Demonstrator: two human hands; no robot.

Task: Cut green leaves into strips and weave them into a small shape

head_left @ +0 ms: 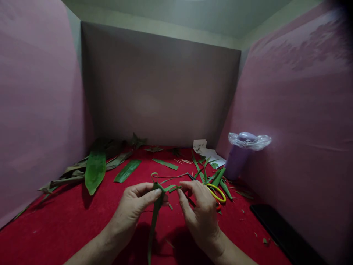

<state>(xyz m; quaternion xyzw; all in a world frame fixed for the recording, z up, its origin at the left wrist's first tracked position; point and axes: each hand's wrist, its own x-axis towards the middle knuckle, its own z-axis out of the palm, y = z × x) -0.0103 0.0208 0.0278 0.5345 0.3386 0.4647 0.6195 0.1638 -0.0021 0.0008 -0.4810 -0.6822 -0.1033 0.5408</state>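
Observation:
My left hand (134, 205) pinches a long green leaf strip (153, 224) near its top, where the strip is folded into a small loop (154, 176). The strip's tail hangs down towards me over the red cloth (68, 228). My right hand (199, 209) is closed with thumb and fingers pinching a thin side piece of the same strip (173, 188), just right of the left hand. Both hands hover low over the cloth, a few centimetres apart.
Scissors with yellow handles (217, 192) lie just behind my right hand among cut green strips (209, 173). A purple bottle with a plastic-wrapped top (239, 156) stands at the right. Broad leaves (95, 167) pile at the left. A dark flat object (278, 230) lies near right. Pink walls enclose everything.

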